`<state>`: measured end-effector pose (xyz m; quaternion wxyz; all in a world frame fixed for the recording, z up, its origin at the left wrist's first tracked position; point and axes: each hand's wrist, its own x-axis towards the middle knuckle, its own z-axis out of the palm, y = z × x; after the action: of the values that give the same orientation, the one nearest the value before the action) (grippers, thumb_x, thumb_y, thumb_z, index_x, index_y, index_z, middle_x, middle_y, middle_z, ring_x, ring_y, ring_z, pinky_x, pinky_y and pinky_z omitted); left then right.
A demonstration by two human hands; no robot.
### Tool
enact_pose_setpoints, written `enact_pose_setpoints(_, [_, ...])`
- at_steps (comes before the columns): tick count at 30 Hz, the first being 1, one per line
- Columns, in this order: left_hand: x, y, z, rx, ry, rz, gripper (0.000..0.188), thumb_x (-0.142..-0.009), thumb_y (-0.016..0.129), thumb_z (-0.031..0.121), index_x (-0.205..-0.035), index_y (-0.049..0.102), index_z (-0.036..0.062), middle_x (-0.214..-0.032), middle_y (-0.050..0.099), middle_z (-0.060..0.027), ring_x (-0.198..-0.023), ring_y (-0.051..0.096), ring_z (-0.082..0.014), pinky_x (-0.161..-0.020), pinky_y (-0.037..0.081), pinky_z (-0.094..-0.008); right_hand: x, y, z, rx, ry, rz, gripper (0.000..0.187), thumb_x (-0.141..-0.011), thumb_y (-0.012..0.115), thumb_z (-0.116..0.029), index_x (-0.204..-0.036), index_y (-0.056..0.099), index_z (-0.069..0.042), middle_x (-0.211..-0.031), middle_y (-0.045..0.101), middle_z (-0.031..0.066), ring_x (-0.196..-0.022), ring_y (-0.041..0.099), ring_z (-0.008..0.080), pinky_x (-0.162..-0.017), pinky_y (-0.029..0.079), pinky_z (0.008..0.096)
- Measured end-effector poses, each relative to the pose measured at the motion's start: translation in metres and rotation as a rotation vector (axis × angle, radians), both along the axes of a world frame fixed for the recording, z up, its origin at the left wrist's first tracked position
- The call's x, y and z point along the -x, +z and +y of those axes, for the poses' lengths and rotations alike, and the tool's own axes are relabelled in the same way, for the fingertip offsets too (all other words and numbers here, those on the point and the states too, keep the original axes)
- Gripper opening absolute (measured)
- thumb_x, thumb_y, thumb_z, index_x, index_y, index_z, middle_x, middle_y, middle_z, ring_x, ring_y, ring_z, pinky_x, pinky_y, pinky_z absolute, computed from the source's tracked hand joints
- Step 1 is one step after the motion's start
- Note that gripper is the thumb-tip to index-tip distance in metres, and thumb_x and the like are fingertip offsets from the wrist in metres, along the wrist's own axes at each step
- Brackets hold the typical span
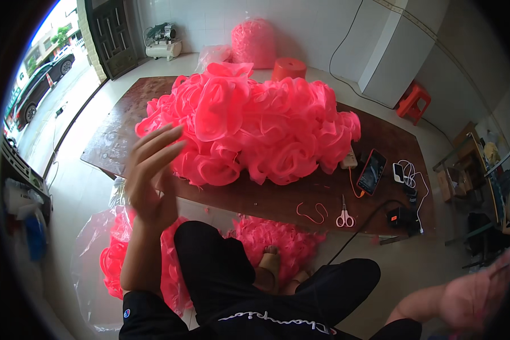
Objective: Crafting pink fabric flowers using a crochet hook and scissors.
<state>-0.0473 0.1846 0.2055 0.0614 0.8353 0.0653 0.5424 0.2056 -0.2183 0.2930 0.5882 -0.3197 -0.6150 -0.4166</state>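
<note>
In the head view, your left hand (pixel 150 184), fingers loosely parted and apparently empty, is raised beside the pink ruffles (pixel 260 130) heaped on the table (pixel 394 141); your right hand (pixel 473 297) blurs at lower right, its grip impossible to tell; a careless sweep could knock the scissors (pixel 344 213) off the near edge

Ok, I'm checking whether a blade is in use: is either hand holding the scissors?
No, the scissors lie on the table, apart from both the left hand and right hand.
</note>
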Motion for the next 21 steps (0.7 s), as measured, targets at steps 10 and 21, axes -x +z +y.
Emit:
enact_pose_setpoints(10, [-0.080,-0.031,0.078,0.294,0.079,0.053,0.023,-0.085,0.061,0.002,-0.107,0.067,0.0062,-0.126,0.064,-0.0125,-0.129,0.050,-0.0285,-0.110,0.034,-0.0437,-0.047,-0.128,0.050,0.728,-0.187,0.823,0.061,-0.105,0.030,-0.045,-0.120,0.057,0.007,-0.120,0.063,0.0222,-0.114,0.060,0.0283,-0.103,0.042,0.0393])
enact_pose_setpoints(21, [-0.150,-0.122,0.006,-0.164,0.050,0.248,0.026,-0.081,0.061,0.009,-0.106,0.066,0.0082,-0.119,0.066,-0.0040,-0.122,0.055,-0.0232,-0.108,0.037,-0.0472,-0.008,-0.184,0.201,1.059,0.356,1.149,0.042,-0.100,0.053,-0.034,-0.116,0.061,0.004,-0.108,0.069,0.0140,-0.088,0.067,0.0160,-0.075,0.053,0.0266])
